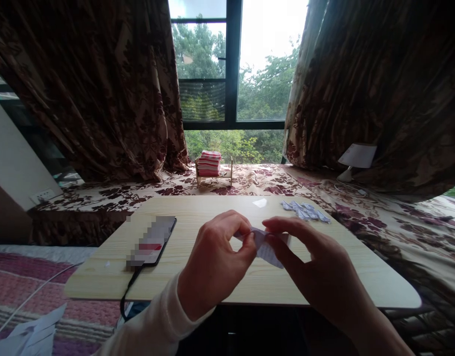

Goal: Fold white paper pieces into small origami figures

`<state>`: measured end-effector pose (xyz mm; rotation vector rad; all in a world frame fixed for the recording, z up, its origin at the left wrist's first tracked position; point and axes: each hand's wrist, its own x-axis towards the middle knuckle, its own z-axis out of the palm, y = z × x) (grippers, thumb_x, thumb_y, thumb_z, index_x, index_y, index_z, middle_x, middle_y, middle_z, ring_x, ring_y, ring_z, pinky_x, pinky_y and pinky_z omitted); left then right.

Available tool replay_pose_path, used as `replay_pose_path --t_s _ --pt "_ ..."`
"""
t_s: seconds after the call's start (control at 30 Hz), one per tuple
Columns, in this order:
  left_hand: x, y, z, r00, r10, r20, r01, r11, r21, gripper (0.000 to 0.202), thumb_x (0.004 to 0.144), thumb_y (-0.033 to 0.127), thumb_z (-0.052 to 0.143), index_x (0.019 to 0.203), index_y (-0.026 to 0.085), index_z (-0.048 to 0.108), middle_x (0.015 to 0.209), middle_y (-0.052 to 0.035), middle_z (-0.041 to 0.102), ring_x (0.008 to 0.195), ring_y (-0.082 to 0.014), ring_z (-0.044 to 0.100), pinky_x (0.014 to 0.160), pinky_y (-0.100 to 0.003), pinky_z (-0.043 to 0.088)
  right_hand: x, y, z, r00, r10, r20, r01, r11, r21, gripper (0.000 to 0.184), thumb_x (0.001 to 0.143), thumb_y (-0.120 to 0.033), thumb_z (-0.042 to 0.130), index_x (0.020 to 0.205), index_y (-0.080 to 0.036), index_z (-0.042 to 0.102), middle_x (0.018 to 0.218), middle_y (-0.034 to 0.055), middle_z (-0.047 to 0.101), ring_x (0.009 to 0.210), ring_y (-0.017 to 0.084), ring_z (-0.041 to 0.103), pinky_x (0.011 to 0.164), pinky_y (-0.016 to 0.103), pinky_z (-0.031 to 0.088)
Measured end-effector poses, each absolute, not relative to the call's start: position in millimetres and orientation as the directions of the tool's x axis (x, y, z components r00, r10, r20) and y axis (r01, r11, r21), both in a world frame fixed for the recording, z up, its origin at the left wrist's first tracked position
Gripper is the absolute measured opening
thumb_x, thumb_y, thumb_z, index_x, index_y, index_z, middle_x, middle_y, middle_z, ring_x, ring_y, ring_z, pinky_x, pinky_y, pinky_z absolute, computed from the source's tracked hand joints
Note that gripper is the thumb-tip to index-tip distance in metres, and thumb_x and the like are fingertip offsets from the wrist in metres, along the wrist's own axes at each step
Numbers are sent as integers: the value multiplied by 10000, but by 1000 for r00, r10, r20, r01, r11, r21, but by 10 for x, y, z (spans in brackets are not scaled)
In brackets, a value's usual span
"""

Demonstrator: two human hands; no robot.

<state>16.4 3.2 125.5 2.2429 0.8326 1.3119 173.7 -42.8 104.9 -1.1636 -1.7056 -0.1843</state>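
Between my two hands, above the middle of the light wooden table, is a small piece of folded paper, whitish with faint marks. My left hand pinches its left end between thumb and fingertips. On the other side, my right hand grips the upper right part between thumb and index finger. Several small folded paper pieces lie in a cluster at the table's back right. A small white paper scrap rests near the back edge.
On the table's left lies a phone with a strap. Paper sheets lie on the striped bedding at lower left. Behind the table, a small rack holds folded striped cloths. A lamp stands at right.
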Motion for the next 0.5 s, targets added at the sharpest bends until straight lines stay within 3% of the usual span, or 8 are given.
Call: replay_pose_path --t_s 0.2,0.33,0.5 --pt "174 38 1242 364 673 644 301 -739 603 157 744 43 562 647 166 580 715 -9 630 676 -139 577 673 -267 463 1740 -416 1056 -22 621 783 776 505 -378 172 832 -236 610 1002 -225 631 929 53 717 818 200 670 678 305 538" --pt "169 39 1245 361 665 654 298 -747 594 176 738 42 558 617 170 564 695 -5 620 671 -139 575 670 -266 460 1742 -387 1093 -96 673 733 750 533 -392 59 849 -228 594 871 -222 649 826 35 690 764 188 628 682 311 507" --pt "164 39 1245 364 675 641 289 -737 611 165 743 56 560 620 166 561 694 -6 627 670 -135 585 668 -262 453 1742 -383 1134 -107 694 713 724 545 -423 94 858 -218 581 782 -212 635 736 20 645 702 169 587 639 286 472"
